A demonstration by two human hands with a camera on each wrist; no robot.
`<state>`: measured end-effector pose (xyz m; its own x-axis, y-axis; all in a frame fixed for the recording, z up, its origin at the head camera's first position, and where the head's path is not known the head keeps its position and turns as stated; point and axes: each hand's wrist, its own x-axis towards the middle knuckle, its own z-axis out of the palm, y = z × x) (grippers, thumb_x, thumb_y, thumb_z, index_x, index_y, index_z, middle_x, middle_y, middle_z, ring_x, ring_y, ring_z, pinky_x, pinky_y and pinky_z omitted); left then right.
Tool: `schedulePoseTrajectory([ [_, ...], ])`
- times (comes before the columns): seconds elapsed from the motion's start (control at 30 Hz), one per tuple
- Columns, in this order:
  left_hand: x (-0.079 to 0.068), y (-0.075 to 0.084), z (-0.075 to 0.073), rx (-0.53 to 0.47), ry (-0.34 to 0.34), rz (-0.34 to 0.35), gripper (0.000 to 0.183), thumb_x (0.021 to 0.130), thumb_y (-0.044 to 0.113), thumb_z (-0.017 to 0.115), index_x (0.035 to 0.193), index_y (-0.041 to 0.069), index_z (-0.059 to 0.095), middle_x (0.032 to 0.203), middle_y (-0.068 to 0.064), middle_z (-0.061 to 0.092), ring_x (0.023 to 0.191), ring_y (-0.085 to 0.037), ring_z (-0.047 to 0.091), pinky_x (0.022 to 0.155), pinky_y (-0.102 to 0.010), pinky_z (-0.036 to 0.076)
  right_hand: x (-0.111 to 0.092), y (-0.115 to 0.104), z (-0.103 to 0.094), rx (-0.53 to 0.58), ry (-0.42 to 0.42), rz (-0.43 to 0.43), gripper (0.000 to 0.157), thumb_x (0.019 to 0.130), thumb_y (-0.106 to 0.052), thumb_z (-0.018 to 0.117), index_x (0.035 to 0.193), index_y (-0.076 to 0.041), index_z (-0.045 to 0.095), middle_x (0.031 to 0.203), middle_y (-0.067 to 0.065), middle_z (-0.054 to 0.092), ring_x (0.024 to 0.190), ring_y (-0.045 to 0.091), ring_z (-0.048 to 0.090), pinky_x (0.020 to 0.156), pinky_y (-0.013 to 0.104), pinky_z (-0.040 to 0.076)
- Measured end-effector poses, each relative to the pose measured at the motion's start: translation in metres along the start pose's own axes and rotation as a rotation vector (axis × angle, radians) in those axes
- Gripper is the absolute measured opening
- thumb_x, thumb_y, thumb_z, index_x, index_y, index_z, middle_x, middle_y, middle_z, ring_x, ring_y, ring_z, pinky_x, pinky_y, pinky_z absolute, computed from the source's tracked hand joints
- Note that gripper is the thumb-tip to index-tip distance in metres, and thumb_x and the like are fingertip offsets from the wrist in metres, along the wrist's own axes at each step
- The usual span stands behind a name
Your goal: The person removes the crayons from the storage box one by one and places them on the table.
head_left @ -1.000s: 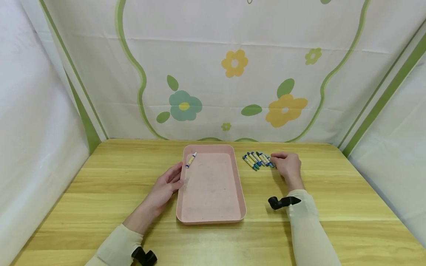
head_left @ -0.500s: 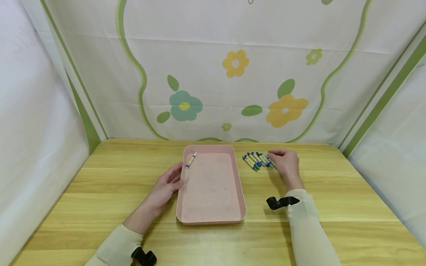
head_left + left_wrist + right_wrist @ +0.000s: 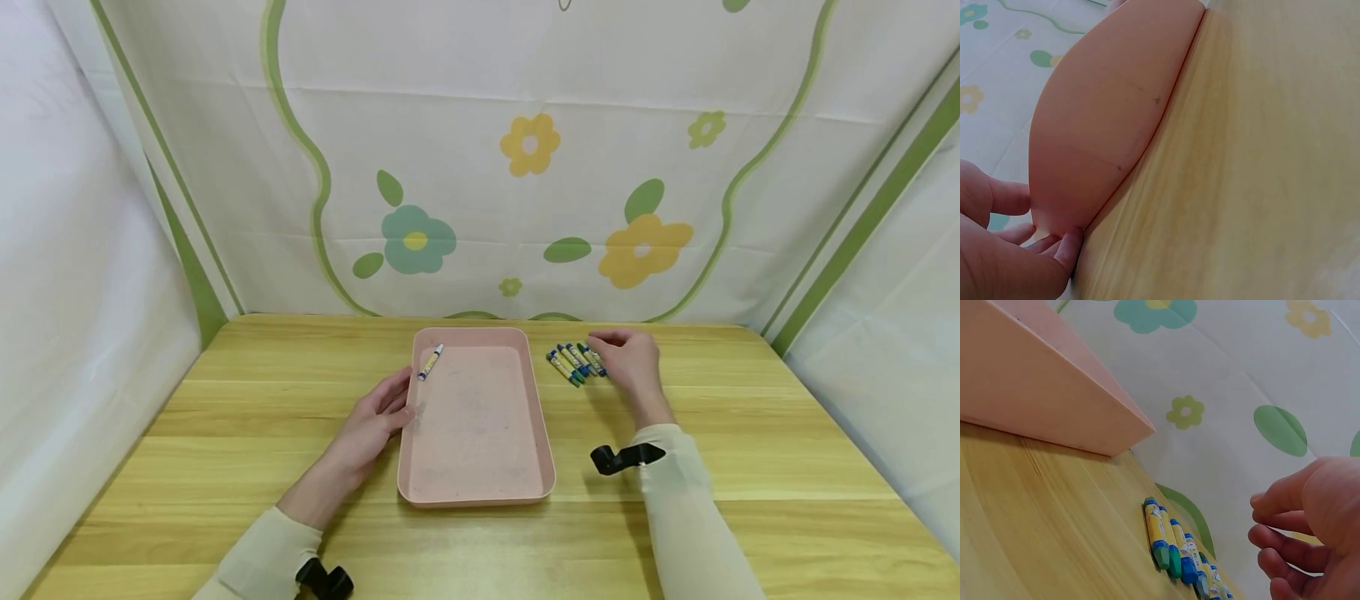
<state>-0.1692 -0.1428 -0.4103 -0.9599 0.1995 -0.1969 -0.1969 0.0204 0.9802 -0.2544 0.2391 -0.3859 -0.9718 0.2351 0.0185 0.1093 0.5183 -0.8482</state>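
Note:
A pink rectangular tray (image 3: 480, 433) lies on the table, with one white-tipped crayon (image 3: 431, 362) inside near its upper left corner. My left hand (image 3: 367, 425) holds the tray's left wall, its thumb at the rim; in the left wrist view the fingertips (image 3: 1070, 247) meet the outer wall low down. To the right of the tray, several oil-pastel-like crayons (image 3: 566, 367) in yellow wrappers with blue bands lie side by side. Over the right end of this row hovers my right hand (image 3: 632, 360), covering part of it. Nothing shows between its loosely bent fingers (image 3: 1291, 547) in the right wrist view.
The wooden table (image 3: 480, 550) runs back to a white curtain (image 3: 457, 83) printed with flowers and leaves. White cloth walls close in both sides. A small black wrist camera (image 3: 626, 458) sits on each sleeve.
My right hand has shifted left along the crayon row, from beside its right end to over it, covering more crayons. The left hand, the tray and the crayon inside have stayed put.

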Motion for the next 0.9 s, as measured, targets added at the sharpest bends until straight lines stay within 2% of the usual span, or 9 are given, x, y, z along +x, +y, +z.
schedulePoseTrajectory([
  [0.13, 0.001, 0.000, 0.000, -0.005, -0.002, 0.001, 0.067, 0.108, 0.002, 0.049, 0.170, 0.010, 0.023, 0.178, -0.012, 0.023, 0.165, -0.032, 0.024, 0.132, -0.051, 0.026, -0.002, -0.005, 0.004, 0.014, -0.019, -0.005, 0.038, 0.101, -0.030, 0.071, 0.129, -0.006, 0.076, 0.131, 0.017, 0.074, 0.117, 0.031, 0.068, 0.094, 0.033, 0.055],
  [0.37, 0.000, 0.001, 0.001, 0.002, 0.003, -0.005, 0.067, 0.108, 0.003, 0.050, 0.170, 0.012, 0.024, 0.178, -0.011, 0.023, 0.165, -0.032, 0.024, 0.133, -0.051, 0.026, -0.004, -0.013, 0.012, -0.004, -0.014, -0.078, 0.035, 0.100, -0.029, 0.072, 0.124, -0.004, 0.078, 0.122, 0.018, 0.076, 0.108, 0.028, 0.070, 0.087, 0.027, 0.054],
  [0.67, 0.000, 0.001, 0.000, 0.000, 0.000, -0.001, 0.068, 0.108, 0.002, 0.050, 0.170, 0.012, 0.023, 0.178, -0.011, 0.023, 0.165, -0.032, 0.024, 0.133, -0.051, 0.026, -0.005, -0.025, 0.025, 0.012, -0.024, -0.101, 0.031, 0.101, -0.028, 0.072, 0.122, -0.006, 0.079, 0.120, 0.017, 0.076, 0.106, 0.028, 0.070, 0.082, 0.026, 0.054],
  [0.9, 0.000, 0.001, 0.000, -0.002, -0.002, 0.005, 0.067, 0.108, 0.001, 0.049, 0.170, 0.010, 0.023, 0.178, -0.012, 0.023, 0.165, -0.032, 0.024, 0.133, -0.051, 0.026, -0.006, -0.038, 0.038, 0.037, -0.075, -0.116, 0.031, 0.101, -0.027, 0.072, 0.124, -0.006, 0.078, 0.120, 0.016, 0.076, 0.107, 0.029, 0.071, 0.083, 0.029, 0.057],
])
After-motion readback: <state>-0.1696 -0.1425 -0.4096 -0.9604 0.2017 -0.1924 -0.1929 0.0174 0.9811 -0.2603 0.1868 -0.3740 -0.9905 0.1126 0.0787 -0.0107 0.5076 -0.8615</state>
